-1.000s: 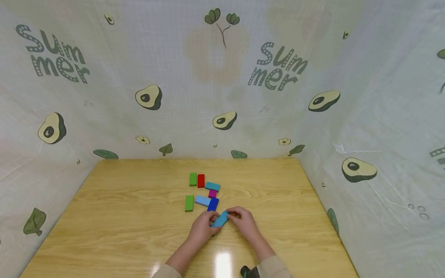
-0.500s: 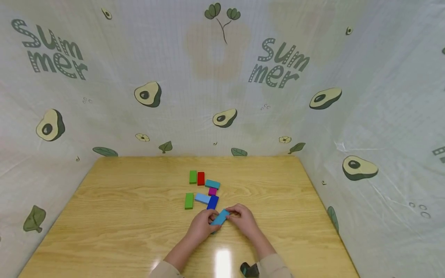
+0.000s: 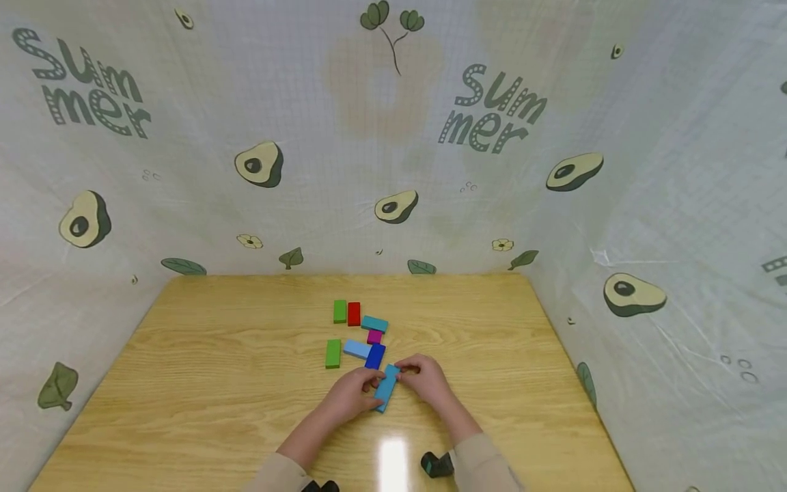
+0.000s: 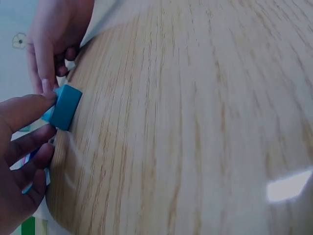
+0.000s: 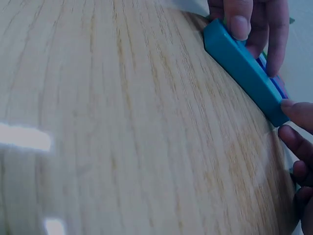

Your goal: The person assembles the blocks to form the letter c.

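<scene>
Between both hands, a light blue rectangular block (image 3: 386, 388) lies close over the wooden table, its long side pointing mostly away from me. My left hand (image 3: 352, 395) holds it from the left, thumb near its close end and fingers by its left side. From the right, my right hand (image 3: 427, 380) pinches its far end with the fingertips. In the left wrist view, the block (image 4: 67, 107) shows its end face beside the left thumb. The right wrist view shows the long side of the block (image 5: 244, 71). Just beyond the left fingers lies a dark blue block (image 3: 375, 356).
A pale blue block (image 3: 357, 348) meets the dark blue one. Farther back are a magenta block (image 3: 374, 337), a teal block (image 3: 375, 324), a red block (image 3: 354, 313) and two green blocks (image 3: 333, 354). A printed cloth (image 3: 332, 225) walls the wooden table (image 3: 233, 383) behind and at the sides.
The light blue block has turned counterclockwise from a diagonal, its far end swinging left and its near end coming toward me. Both hands stay on it; the head view has tilted slightly down.
</scene>
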The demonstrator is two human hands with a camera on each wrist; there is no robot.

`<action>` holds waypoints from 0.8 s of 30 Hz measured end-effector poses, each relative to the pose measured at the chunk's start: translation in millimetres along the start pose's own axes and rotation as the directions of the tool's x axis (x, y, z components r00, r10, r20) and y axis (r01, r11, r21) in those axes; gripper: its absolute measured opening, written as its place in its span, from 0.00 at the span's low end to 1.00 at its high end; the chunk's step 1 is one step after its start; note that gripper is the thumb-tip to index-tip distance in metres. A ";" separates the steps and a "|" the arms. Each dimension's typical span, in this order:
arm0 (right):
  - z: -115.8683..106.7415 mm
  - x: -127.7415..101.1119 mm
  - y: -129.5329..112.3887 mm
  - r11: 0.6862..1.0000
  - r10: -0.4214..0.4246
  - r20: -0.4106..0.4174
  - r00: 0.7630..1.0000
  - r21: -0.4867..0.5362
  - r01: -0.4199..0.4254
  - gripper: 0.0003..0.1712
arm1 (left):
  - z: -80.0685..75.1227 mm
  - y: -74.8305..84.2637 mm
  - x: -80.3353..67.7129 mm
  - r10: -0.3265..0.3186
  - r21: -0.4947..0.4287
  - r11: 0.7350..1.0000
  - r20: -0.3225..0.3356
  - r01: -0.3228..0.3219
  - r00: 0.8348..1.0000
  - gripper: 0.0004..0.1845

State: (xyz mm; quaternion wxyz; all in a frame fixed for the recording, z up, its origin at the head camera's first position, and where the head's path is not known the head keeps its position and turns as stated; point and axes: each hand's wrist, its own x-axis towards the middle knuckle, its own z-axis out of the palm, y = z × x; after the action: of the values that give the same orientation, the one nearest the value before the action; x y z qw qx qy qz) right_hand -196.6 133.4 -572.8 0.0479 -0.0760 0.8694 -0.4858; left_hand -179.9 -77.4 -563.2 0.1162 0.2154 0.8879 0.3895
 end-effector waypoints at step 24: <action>-0.2 33.9 -14.0 0.999 -0.024 0.116 0.993 -0.037 0.029 0.10 | -3.2 -16.9 -5.6 0.061 0.052 0.997 -0.136 -0.054 0.989 0.24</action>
State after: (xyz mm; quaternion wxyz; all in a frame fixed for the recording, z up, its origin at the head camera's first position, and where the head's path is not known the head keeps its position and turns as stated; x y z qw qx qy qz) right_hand -228.8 120.2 -561.1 0.0902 -0.1164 0.8735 -0.4641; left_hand -181.0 -92.3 -573.4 0.0383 0.2164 0.8964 0.3850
